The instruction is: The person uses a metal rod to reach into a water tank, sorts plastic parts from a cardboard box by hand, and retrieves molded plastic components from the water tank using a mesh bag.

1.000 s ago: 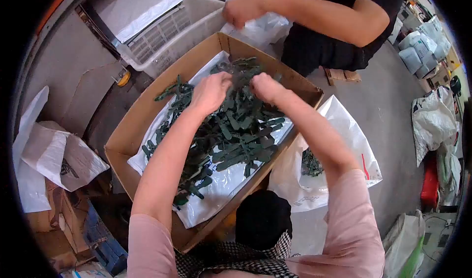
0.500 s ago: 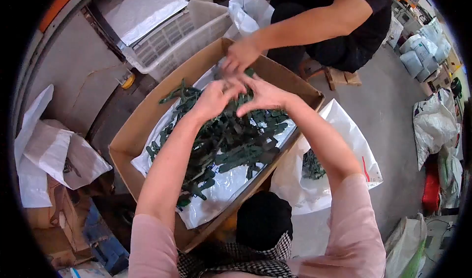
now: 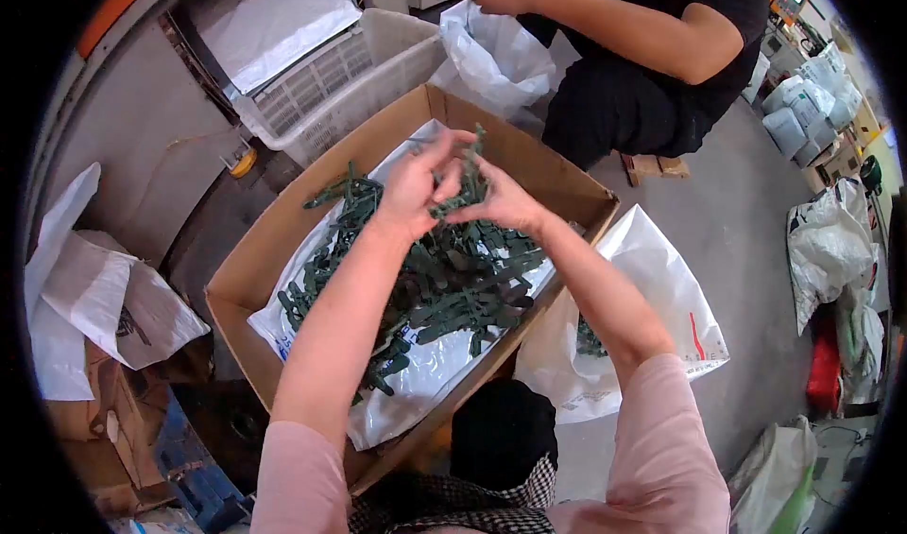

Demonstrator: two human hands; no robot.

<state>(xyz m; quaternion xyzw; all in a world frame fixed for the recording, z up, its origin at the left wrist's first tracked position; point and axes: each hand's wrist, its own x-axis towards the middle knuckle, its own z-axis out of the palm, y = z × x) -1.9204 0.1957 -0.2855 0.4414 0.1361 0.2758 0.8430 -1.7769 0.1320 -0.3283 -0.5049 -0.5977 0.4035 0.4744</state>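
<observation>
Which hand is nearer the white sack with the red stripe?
Right. The right hand is above the cardboard box, on the side toward the white sack; the left hand, also above the box, is farther from the sack.

Matt cardboard box [image 3: 274,250], glossy plastic sheet [image 3: 406,402], dull green pieces [image 3: 453,309].

Elongated, flat, dark-green plastic-looking pieces [image 3: 453,284] lie loosely heaped around centre, a slender green bunch [image 3: 469,190] held above towards twelve o'clock.
</observation>
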